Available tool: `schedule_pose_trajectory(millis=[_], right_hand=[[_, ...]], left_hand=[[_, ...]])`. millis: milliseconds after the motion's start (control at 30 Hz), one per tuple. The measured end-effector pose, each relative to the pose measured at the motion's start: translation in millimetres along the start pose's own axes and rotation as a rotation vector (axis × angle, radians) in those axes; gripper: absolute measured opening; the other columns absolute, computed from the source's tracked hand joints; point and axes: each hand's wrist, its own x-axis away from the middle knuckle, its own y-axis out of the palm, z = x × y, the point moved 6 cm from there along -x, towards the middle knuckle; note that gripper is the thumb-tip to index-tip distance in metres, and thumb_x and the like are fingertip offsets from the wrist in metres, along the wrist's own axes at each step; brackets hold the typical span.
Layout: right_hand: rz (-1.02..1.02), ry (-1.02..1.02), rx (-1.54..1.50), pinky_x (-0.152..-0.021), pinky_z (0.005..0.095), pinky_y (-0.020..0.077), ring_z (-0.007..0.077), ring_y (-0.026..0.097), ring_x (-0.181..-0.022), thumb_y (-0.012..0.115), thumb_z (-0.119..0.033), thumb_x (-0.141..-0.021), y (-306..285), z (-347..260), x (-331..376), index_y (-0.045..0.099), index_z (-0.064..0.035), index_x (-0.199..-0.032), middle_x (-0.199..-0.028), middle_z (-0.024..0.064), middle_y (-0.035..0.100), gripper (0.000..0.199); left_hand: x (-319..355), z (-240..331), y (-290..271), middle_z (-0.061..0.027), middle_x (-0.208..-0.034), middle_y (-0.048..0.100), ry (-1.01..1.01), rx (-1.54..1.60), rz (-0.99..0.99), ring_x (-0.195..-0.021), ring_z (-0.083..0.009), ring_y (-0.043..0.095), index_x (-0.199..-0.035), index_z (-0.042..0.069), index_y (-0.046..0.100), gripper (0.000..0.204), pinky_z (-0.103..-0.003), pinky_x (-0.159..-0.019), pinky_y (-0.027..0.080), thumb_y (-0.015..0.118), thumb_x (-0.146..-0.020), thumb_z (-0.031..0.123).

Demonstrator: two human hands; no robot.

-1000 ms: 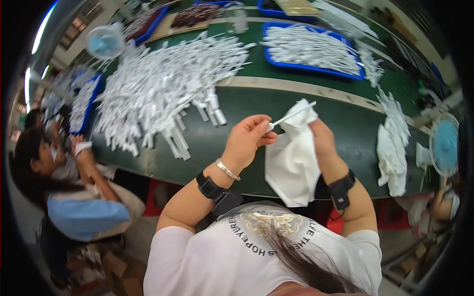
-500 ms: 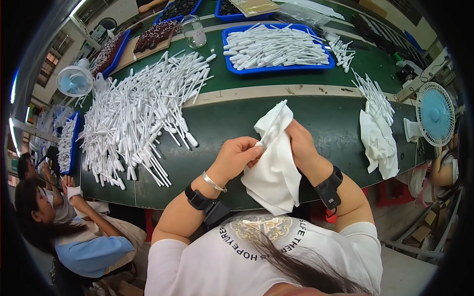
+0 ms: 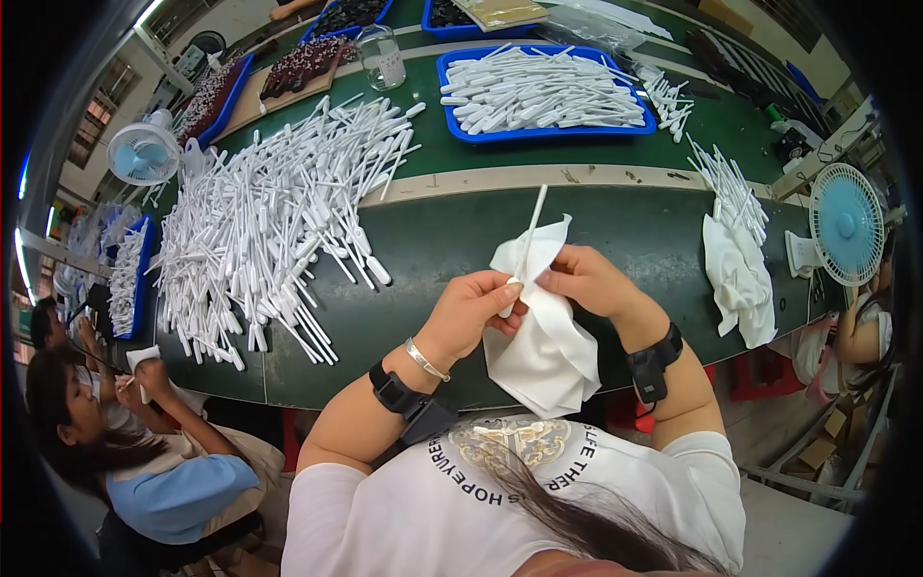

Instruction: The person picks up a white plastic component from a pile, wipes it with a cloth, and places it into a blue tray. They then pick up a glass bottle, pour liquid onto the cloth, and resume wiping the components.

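A slim white plastic stick [image 3: 536, 216] with a thicker lower end stands upright between my hands, its upper shaft bare. My left hand [image 3: 471, 306] pinches its thick end between thumb and fingers. Closed on a white cloth [image 3: 543, 356], my right hand [image 3: 594, 281] is just to the right, its thumb and fingers close to the stick. The cloth lies behind and around the stick and hangs down toward my shirt. To the left of my hands lies a big loose heap of similar white sticks [image 3: 279, 212].
A blue tray [image 3: 548, 137] piled with white sticks stands at the back. On the right, more sticks [image 3: 735, 192] lie on a crumpled white cloth [image 3: 740, 284], beside a fan [image 3: 846, 223]. A glass jar [image 3: 382, 60] stands at the back left. A co-worker [image 3: 183, 481] sits at the left.
My right hand has moved down, nearer to my left. The cloth has slipped off the stick's upper shaft, which now shows bare. The co-worker on the left has raised a cloth.
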Motion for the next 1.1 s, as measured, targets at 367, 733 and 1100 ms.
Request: schedule_pose_trajectory(millis=[367, 733, 1100], right_hand=[[-0.019, -0.272, -0.962, -0.088, 0.0357, 0.0418, 0.0214, 0.052, -0.1, 0.052, -0.008, -0.081, 22.8, -16.5, 0.6, 0.044, -0.0042, -0.118, -0.111, 0.0098, 0.052, 0.037], [-0.162, -0.314, -0.015, -0.079, 0.0283, 0.0459, 0.0163, 0.053, -0.093, 0.055, -0.012, -0.08, 39.0, -30.3, -0.3, 0.045, -0.0034, -0.116, -0.103, 0.0091, 0.054, 0.038], [0.263, -0.587, 0.3, -0.082, 0.0278, 0.0418, 0.016, 0.049, -0.093, 0.067, -0.01, -0.069, 22.8, -13.0, 6.0, 0.045, -0.0052, -0.11, -0.101, 0.0052, 0.05, 0.047]], left_hand=[[16.7, 18.6, 5.7, -0.0032, -0.083, 0.06, 0.213, 0.01, 0.063, -0.07, -0.0071, 0.055, -0.098, -0.002, 0.056, 0.021, -0.02, -0.062, 0.046, 0.051, -0.086, 0.015], [16.2, 26.3, 1.7, -0.0015, -0.077, 0.058, 0.327, -0.172, 0.167, -0.067, -0.0074, 0.054, -0.096, -0.002, 0.056, 0.02, -0.021, -0.06, 0.045, 0.053, -0.086, 0.015], [23.0, 36.5, 20.1, -0.0119, -0.075, 0.057, 0.737, -1.026, 0.177, -0.06, -0.0251, 0.054, -0.094, 0.004, 0.058, 0.019, -0.03, -0.057, 0.045, 0.057, -0.075, 0.003]])
